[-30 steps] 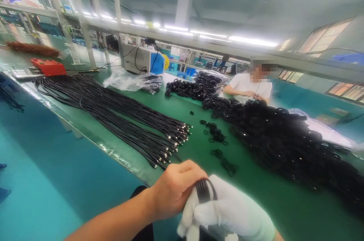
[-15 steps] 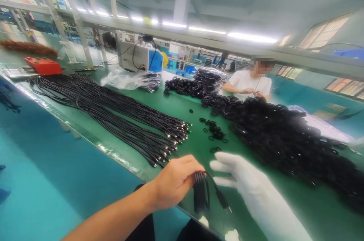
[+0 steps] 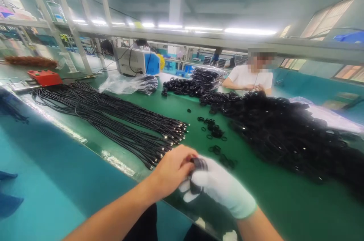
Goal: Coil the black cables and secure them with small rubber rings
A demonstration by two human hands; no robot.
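A coiled black USB cable [image 3: 200, 164] is held between both hands near the front edge of the green table. My bare left hand [image 3: 174, 170] grips it from the left with bent fingers. In a white glove, my right hand [image 3: 217, 184] closes around the coil from the right, its fingertips showing below it. Much of the coil is hidden by the fingers. Just past my left hand, the metal-tipped ends of a spread bundle of straight black cables [image 3: 113, 119] lie on the table. Several small black rings [image 3: 214, 129] are scattered beyond the hands.
A large heap of coiled black cables [image 3: 273, 131] covers the table's right side. At the far left sits a red device [image 3: 44, 77]. A blue and grey machine [image 3: 138, 60] and a plastic bag [image 3: 122, 83] stand behind. Across the table a person [image 3: 250, 76] in white works.
My gloved right hand has moved left from open and apart to closed around the coiled cable. The hanging plug end has gone from sight. The camera view has shifted slightly.
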